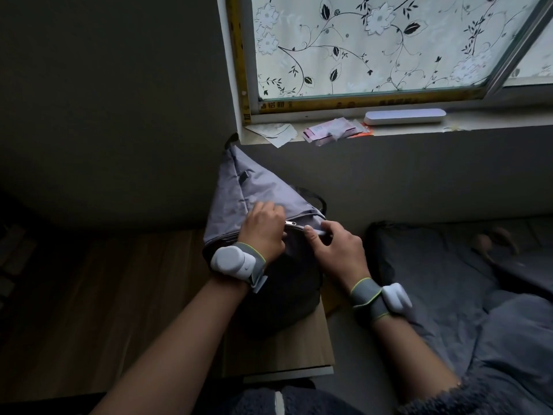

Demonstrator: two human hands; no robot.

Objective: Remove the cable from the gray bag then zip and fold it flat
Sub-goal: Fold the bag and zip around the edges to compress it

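The gray bag (239,190) stands on a small wooden table (281,351), its upper part leaning against the wall under the window. My left hand (263,227) holds the bag fabric beside the metal zipper (291,224). My right hand (335,247) pinches the bag's edge just right of the zipper, thumb toward it. A dark strap (317,199) loops behind the bag. No cable shows.
The window sill (419,130) above holds a long white box (405,116), papers and a pink packet (326,131). A bed with dark bedding (449,280) lies to the right. Wooden floor (104,295) spreads to the left.
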